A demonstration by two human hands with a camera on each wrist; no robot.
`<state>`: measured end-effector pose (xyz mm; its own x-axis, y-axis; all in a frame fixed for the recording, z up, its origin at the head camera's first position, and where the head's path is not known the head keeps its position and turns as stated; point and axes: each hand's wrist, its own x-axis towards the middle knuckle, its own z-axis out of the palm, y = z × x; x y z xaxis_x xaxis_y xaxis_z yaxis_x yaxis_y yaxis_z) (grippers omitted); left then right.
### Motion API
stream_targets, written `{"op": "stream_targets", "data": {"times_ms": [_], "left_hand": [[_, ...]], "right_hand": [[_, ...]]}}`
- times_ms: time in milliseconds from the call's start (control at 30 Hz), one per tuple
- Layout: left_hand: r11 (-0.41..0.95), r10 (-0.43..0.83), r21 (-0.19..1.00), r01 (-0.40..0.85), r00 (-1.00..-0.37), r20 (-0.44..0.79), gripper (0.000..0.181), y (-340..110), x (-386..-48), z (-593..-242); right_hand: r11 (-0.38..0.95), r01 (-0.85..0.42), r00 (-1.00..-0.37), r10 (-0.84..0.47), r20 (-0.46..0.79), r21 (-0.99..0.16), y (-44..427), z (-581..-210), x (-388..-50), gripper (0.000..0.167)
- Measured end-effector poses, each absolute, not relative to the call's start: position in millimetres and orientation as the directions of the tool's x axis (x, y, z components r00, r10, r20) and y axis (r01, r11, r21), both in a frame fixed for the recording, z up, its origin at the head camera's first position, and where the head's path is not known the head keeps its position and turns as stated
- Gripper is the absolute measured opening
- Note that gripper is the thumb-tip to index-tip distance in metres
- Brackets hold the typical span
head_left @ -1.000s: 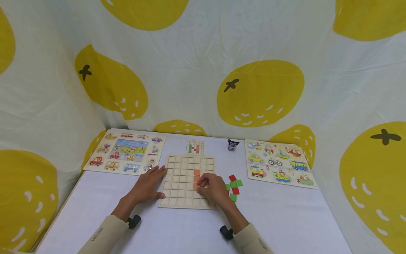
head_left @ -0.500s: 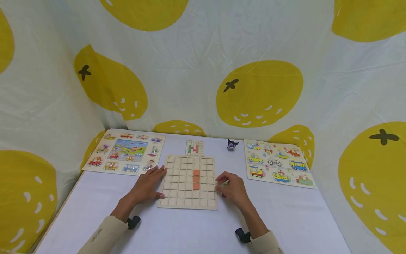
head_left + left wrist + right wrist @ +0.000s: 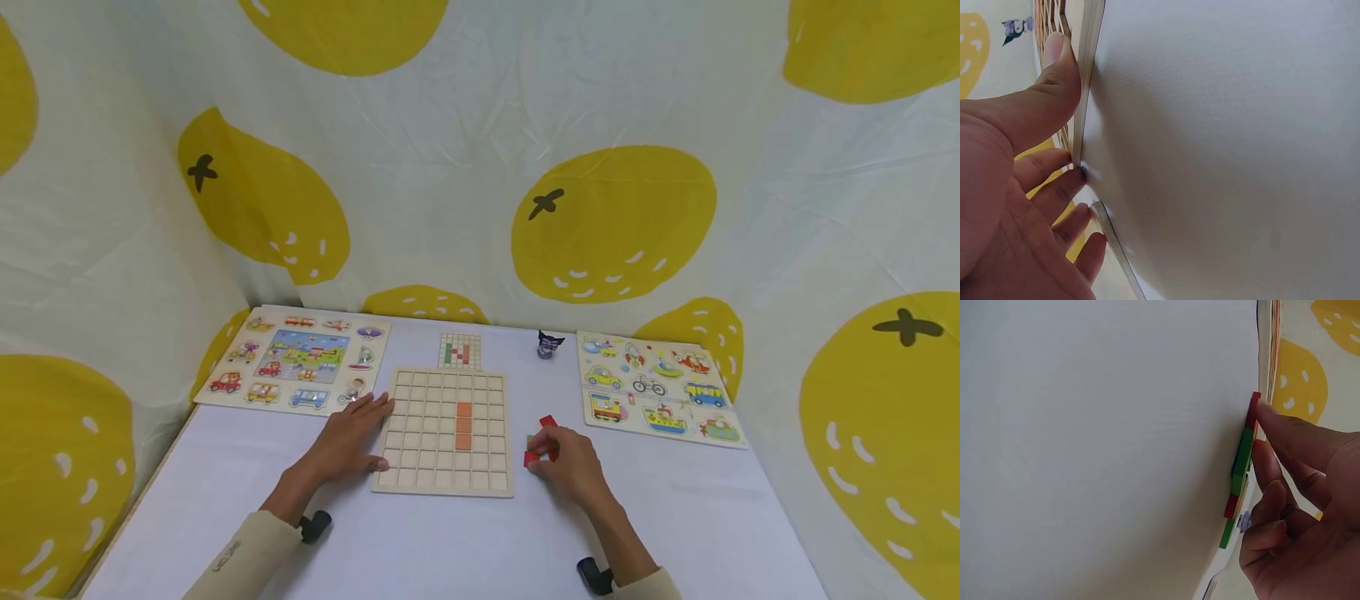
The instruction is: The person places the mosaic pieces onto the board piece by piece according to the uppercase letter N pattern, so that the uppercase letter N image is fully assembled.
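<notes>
A wooden grid board (image 3: 420, 492) lies mid-table, with three orange tiles (image 3: 464, 426) in a column in its cells. My left hand (image 3: 348, 443) rests along its left edge, thumb on the rim, fingers spread. To the right of the board, my right hand (image 3: 568, 462) is over a group of loose tiles. Its thumb and forefinger pinch a red tile (image 3: 531, 460) that is at table level. In the right wrist view green tiles (image 3: 1243, 453) and another red tile (image 3: 1231, 506) lie beside it. My hand partly hides the group in the head view.
Behind the board lies a small pattern card (image 3: 460, 352). Picture puzzle boards stand left (image 3: 247, 400) and right (image 3: 637, 417). A small dark figure (image 3: 548, 343) stands at the back. A lemon-print curtain (image 3: 465, 167) rises behind the table.
My right hand has left the orange tiles on the board and moved right to the loose tiles, where it now pinches a red one. My left hand has stayed put.
</notes>
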<state>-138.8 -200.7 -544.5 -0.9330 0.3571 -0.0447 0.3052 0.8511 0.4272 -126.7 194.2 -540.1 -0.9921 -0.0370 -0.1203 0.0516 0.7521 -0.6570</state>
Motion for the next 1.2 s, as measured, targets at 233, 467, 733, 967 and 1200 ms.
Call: {"op": "stream_targets", "data": {"times_ms": [233, 467, 733, 967, 1200], "left_hand": [[0.849, 0.362, 0.425, 0.313, -0.931, -0.037, 0.102, -200, -138, -546], [0.851, 0.355, 0.429, 0.303, -0.934, -0.045, 0.103, -200, -137, -546], [0.85, 0.35, 0.435, 0.297, -0.936, -0.046, 0.103, -200, -136, -547], [0.846, 0.346, 0.446, 0.292, -0.937, -0.044, 0.103, -200, -136, -546], [0.845, 0.354, 0.44, 0.302, -0.934, -0.039, 0.103, -200, -138, -546]], "right_hand": [[0.799, 0.037, -0.993, -0.037, -0.11, -0.601, 191, -538, -123, 0.028], [0.792, 0.03, -0.992, -0.053, -0.117, -0.609, 185, -534, -119, 0.026], [0.736, 0.021, -0.993, -0.065, -0.102, -0.676, 172, -531, -113, 0.018], [0.711, 0.008, -0.996, -0.057, -0.069, -0.703, 159, -527, -109, 0.015], [0.671, 0.007, -0.992, -0.089, -0.089, -0.741, 138, -531, -110, 0.012]]}}
